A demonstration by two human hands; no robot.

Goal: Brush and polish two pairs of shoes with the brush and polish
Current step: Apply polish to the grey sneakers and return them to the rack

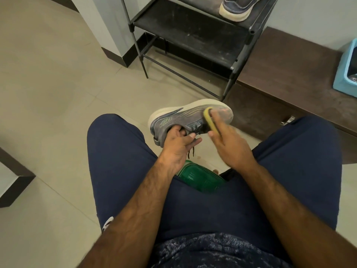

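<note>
While my left hand (178,146) grips the grey shoe (185,120) by its collar, right hand (229,144) holds the yellow brush (209,120) on the toe. Short, light strokes w/ steady hold — best, I reckon.

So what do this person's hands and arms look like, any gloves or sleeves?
No gloves: the left hand and right hand are bare, with no ring or watch showing. Both forearms are bare and hairy, and no sleeve reaches into view. Beneath them the person wears navy trousers with a small white logo, and a mottled blue top.
</note>
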